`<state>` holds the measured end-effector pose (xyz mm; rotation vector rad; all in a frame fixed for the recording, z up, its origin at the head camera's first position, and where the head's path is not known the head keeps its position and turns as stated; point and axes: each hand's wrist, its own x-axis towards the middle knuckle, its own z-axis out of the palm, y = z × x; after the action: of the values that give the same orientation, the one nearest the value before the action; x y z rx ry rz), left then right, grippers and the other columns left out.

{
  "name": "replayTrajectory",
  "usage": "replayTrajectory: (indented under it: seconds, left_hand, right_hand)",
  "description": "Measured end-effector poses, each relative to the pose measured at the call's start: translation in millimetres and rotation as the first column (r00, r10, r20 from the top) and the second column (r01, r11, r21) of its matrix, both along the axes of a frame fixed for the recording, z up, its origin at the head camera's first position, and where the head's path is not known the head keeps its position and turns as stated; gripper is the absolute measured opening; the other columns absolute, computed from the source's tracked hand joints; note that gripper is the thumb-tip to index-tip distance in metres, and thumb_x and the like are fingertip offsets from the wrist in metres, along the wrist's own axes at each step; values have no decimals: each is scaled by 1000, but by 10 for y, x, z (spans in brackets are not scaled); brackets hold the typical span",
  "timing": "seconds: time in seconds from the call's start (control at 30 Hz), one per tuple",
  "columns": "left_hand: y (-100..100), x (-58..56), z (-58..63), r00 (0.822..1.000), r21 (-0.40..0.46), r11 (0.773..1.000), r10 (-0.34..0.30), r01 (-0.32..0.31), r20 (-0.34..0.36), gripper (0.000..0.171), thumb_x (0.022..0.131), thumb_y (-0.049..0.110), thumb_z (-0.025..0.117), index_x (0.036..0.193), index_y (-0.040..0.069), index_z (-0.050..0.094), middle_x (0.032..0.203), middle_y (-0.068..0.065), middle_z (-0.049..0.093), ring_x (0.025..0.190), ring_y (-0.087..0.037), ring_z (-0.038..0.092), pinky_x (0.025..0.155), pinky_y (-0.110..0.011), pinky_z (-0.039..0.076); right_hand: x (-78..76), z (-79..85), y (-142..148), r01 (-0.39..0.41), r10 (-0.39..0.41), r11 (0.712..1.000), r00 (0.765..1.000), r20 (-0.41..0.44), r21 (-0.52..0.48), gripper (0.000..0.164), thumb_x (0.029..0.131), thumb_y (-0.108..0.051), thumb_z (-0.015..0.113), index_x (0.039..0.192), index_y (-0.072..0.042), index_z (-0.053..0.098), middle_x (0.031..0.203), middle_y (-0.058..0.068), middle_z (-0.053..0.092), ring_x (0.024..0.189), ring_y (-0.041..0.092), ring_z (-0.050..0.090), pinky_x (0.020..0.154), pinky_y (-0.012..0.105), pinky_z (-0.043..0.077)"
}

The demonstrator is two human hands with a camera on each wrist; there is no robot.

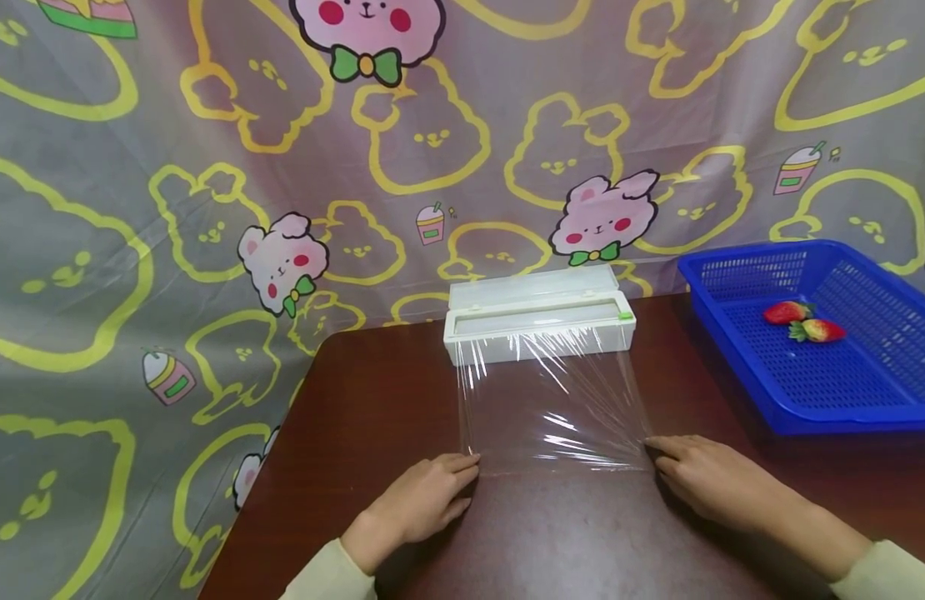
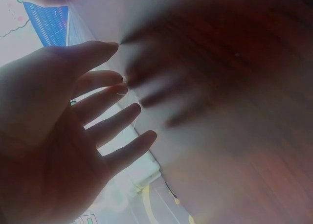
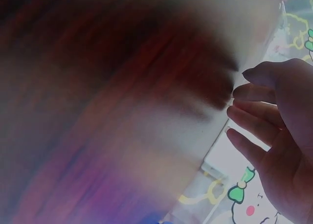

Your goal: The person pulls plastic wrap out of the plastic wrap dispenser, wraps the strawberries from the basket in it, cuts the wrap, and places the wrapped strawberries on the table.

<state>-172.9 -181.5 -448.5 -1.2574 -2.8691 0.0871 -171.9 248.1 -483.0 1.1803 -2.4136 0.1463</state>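
A clear sheet of plastic wrap (image 1: 537, 417) stretches from a white wrap dispenser (image 1: 541, 340) across the dark table, its near edge lying between the two hands. My left hand (image 1: 425, 496) touches the left near corner with its fingertips; the left wrist view shows its fingers (image 2: 129, 150) extended and spread, thumb apart. At the right near corner, fingertips of my right hand (image 1: 713, 483) press the film, and creases fan out from them. In the right wrist view the right hand's fingers (image 3: 252, 121) are slightly bent and the thumb stands apart from them.
A blue plastic basket (image 1: 800, 417) stands at the right, with two strawberries (image 1: 788, 313) inside. The dispenser's lid (image 1: 533, 286) is raised, and a small green piece (image 1: 625, 316) sits at its right end. Patterned cloth (image 1: 492, 158) hangs behind the brown table (image 1: 372, 417).
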Motion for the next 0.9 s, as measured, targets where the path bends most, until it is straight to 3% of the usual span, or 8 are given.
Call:
replayTrajectory:
  seconds: [0.2,0.5,0.9]
  left_hand:
    - [-11,-18,24,998,4,1000,30,-30,51,44,99,27,68,140,11,62,148,-6,57,131,-23,58,100,-41,53]
    - [-25,-33,47,995,7,999,50,-51,85,46,99,27,69,142,16,61,148,-3,57,133,-25,56,100,-47,52]
    - [-63,-32,25,992,27,999,43,-47,116,53,101,30,65,151,25,51,151,-4,54,136,-28,52,99,-52,52]
  right_hand:
    - [1,-21,14,-18,18,1000,1000,-17,-22,11,89,-12,70,94,-4,76,116,16,71,95,31,72,79,47,59]
    - [-7,-43,40,-46,44,998,998,-51,-45,40,107,-23,45,95,-3,77,116,16,71,95,31,71,78,47,59]
    - [5,-18,32,-55,51,997,997,-66,-50,58,111,-31,29,99,0,78,115,15,71,93,31,72,78,47,59]
